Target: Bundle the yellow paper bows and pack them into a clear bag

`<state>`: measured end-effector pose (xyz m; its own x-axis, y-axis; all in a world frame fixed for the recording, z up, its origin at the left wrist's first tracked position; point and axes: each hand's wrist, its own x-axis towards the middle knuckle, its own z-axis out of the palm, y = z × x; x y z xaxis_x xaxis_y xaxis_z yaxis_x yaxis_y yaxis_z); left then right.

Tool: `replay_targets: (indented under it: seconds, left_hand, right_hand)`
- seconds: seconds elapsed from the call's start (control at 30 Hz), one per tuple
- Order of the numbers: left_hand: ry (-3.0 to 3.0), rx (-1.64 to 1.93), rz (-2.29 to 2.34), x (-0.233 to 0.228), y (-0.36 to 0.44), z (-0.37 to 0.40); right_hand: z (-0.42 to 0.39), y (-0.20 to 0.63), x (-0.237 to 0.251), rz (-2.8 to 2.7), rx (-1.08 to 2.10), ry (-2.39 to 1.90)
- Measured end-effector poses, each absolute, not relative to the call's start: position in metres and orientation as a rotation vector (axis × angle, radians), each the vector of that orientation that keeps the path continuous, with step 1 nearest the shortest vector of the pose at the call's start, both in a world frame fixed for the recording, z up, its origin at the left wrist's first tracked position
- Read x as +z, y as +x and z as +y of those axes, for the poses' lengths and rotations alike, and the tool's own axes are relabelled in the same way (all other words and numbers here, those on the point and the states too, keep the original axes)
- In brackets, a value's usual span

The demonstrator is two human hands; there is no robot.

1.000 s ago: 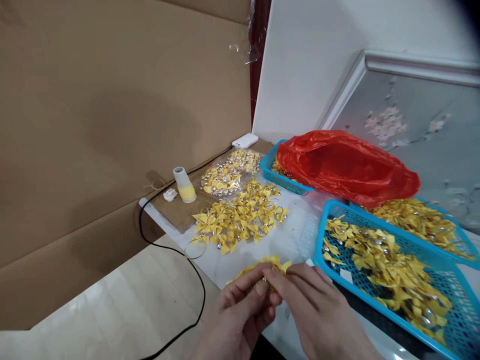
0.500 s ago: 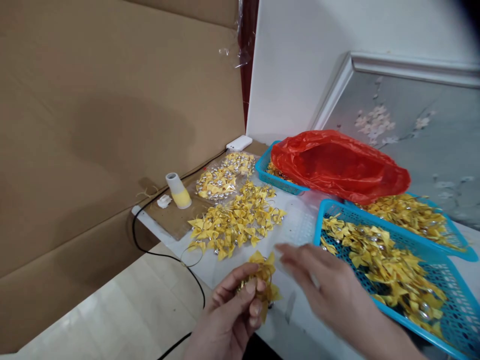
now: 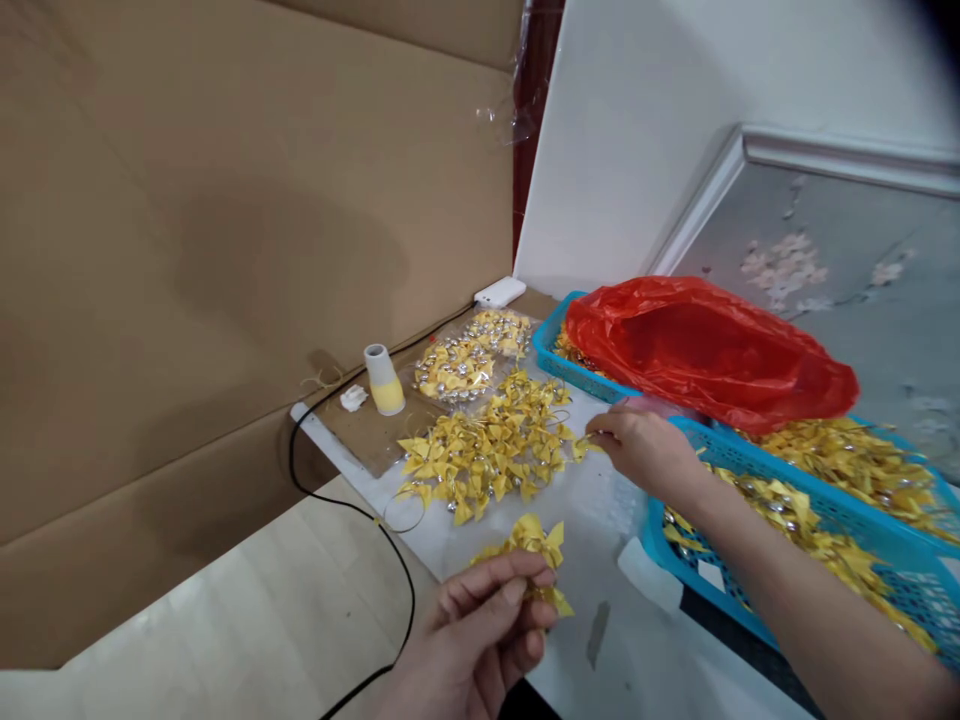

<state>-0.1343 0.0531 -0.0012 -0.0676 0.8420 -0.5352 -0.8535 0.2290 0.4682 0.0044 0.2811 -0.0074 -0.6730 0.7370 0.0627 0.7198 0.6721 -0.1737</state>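
A: Item one?
B: Small bunch of yellow bows (image 3: 534,545), low centre, above the white table (image 3: 600,500). The left hand (image 3: 480,630) has its thumb and fingers closed round the bunch's lower end; the bows fan out above the fingertips.

A: Other hand?
B: The right hand (image 3: 645,447) is stretched forward, fingertips pinched together at the right edge of the loose pile of bows (image 3: 487,450). A scrap of yellow shows at the fingertips; I cannot tell whether it is gripped or only touched.

A: Surroundings?
B: Near blue basket (image 3: 750,615), just right of that wrist, with yellow bows and silver bells inside. Behind it a second blue basket (image 3: 551,345) under a red plastic bag (image 3: 705,345). A clear packet of bows and bells (image 3: 469,355) lies beyond the loose pile. A white-and-yellow thread spool (image 3: 384,380) stands upright at the table's left end, with a black cable (image 3: 352,505) running down past it. Brown cardboard (image 3: 225,250) backs the left side.
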Motion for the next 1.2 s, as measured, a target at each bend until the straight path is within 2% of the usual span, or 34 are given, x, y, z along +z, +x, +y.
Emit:
replay_targets:
  seconds: [0.23,0.5,0.73,0.93,1.2]
  left_hand:
    - [-0.031,1.426,0.881,-0.004,-0.128,0.063]
    - [0.032,1.419,0.835,-0.003,-0.121,0.065]
    - [0.053,1.4,0.818,-0.007,-0.117,0.063]
    - [0.056,1.399,0.811,-0.009,-0.115,0.063]
    - [0.064,1.438,0.816,-0.008,-0.109,0.065]
  right_hand:
    - [0.251,0.042,0.017,-2.643,0.426,-1.042]
    - [0.193,0.042,0.03,-2.713,0.673,-0.658]
    - [0.167,0.023,0.025,-2.728,0.596,-0.509]
    - [0.155,0.02,0.023,-2.748,0.688,-0.577]
    - [0.139,0.021,-0.007,-2.654,0.652,-0.675]
